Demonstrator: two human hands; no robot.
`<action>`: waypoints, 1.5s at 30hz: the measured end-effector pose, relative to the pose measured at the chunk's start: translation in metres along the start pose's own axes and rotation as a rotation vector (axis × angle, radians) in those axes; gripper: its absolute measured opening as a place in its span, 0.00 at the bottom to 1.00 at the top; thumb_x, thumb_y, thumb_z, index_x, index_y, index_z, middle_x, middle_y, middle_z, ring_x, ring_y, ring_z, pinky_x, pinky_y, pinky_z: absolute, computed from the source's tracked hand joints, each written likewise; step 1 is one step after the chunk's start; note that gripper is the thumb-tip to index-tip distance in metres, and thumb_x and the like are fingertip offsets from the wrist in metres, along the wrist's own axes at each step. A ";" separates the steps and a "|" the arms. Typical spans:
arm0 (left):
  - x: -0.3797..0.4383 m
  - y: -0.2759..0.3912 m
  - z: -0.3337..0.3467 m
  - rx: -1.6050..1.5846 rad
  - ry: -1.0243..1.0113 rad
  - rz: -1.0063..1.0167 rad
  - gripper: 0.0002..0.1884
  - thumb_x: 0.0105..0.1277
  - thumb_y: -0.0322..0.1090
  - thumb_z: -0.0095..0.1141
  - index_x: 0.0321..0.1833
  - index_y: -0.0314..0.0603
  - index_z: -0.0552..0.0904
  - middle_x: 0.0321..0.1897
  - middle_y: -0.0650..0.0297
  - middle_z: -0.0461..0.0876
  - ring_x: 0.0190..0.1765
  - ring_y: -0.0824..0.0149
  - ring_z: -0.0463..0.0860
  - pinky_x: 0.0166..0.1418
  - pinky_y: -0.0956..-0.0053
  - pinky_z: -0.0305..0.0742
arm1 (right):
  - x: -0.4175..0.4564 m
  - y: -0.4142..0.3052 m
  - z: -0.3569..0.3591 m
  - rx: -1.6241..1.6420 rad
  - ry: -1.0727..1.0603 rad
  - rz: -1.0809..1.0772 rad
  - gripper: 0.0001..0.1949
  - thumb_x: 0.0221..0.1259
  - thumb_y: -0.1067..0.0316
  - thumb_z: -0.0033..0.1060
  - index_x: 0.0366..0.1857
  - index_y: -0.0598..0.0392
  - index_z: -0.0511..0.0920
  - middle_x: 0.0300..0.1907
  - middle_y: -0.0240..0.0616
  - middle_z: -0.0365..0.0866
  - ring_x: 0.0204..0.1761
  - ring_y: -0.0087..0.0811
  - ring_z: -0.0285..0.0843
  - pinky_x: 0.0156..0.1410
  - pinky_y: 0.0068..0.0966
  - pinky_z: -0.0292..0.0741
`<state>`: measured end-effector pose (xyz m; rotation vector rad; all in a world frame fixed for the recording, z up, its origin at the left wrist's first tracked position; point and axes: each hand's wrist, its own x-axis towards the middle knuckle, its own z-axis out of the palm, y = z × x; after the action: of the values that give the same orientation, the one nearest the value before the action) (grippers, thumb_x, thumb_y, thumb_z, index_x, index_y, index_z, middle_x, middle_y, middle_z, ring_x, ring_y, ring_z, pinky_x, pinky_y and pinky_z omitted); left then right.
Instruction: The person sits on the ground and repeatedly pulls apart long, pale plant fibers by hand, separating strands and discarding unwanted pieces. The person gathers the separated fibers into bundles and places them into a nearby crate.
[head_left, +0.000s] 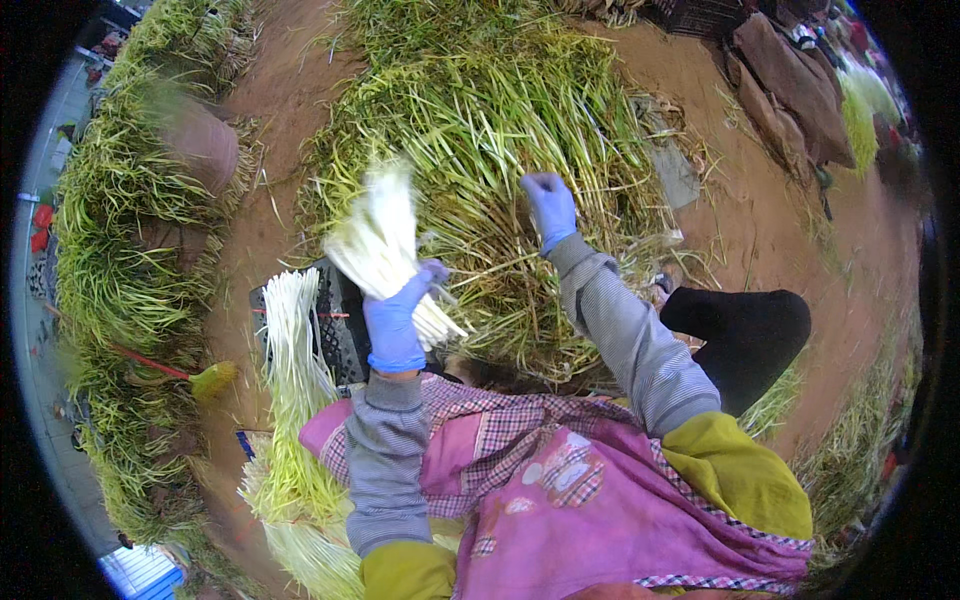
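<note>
My left hand, in a blue glove, grips a bunch of white leafy-vegetable stems, probably blanched chives. The far end of that bunch is blurred by motion. My right hand, gloved too, is over a large heap of green and yellow uncleaned stalks. Its fingers are curled; whether a stalk lies inside them is hidden. Beside my left forearm rests a cleaned bundle, white at one end and yellow-green at the other. Part of it lies on a black plastic crate with a patterned surface.
More stalks are piled along the left. A red-handled broom and a pinkish container stand by them. Further cleaned bundles lie at lower left. Brown sacking is at upper right, and my bent knee juts out right.
</note>
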<state>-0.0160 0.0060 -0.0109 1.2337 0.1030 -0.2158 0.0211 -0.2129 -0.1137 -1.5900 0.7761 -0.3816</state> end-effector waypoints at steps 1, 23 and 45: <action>0.005 0.007 -0.001 0.027 -0.020 0.060 0.18 0.56 0.20 0.55 0.51 0.29 0.72 0.32 0.56 0.81 0.37 0.66 0.82 0.40 0.76 0.77 | 0.007 0.019 0.001 -0.231 -0.055 0.037 0.17 0.52 0.58 0.64 0.40 0.61 0.78 0.34 0.41 0.81 0.37 0.28 0.78 0.43 0.26 0.73; 0.013 0.024 0.002 -0.010 0.130 -0.075 0.04 0.53 0.27 0.61 0.27 0.32 0.81 0.20 0.63 0.78 0.26 0.73 0.77 0.29 0.81 0.69 | -0.088 -0.002 -0.087 -0.204 -0.587 -0.390 0.11 0.59 0.61 0.55 0.35 0.59 0.75 0.25 0.42 0.73 0.26 0.33 0.69 0.35 0.28 0.69; 0.001 0.022 -0.011 -0.386 0.216 -0.191 0.11 0.56 0.23 0.58 0.42 0.35 0.77 0.26 0.64 0.77 0.26 0.71 0.76 0.31 0.78 0.75 | -0.108 -0.036 -0.069 -0.509 -0.752 -0.451 0.11 0.52 0.57 0.59 0.32 0.52 0.81 0.24 0.44 0.79 0.26 0.41 0.76 0.35 0.32 0.72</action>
<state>-0.0101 0.0234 0.0058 0.8587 0.4310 -0.2157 -0.0911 -0.1916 -0.0459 -2.1859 -0.0901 0.1299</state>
